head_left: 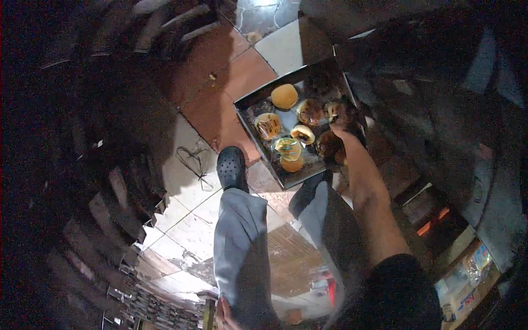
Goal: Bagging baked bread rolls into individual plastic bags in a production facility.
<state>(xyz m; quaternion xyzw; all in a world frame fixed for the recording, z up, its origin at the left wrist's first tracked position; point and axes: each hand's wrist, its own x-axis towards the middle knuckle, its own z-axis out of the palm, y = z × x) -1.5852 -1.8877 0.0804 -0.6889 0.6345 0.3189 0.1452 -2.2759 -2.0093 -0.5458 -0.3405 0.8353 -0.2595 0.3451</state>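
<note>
A dark square metal baking tray (pixel 264 149) holds several round buns, some in clear printed plastic wrap. My right hand (pixel 339 127) reaches into its right side, at a wrapped bun (pixel 333 110); shadow hides whether the fingers grip it. An unwrapped bun (pixel 284 96) lies near the tray's far left side. Near the middle, an open-sided bun (pixel 302 135) shows a dark filling. A wrapped bun (pixel 268 126) is by the left edge. At the bottom of the view, part of my left hand (pixel 225 314) shows beside my left leg; its fingers are mostly hidden.
My dark clog (pixel 232 168) stands on the tiled floor, left of the tray. A thin looped cord or wire (pixel 194 163) lies farther left. Flattened cardboard (pixel 293 255) is between my legs. A box with plastic packets (pixel 468 284) stands at the lower right. Deep shadow covers both sides.
</note>
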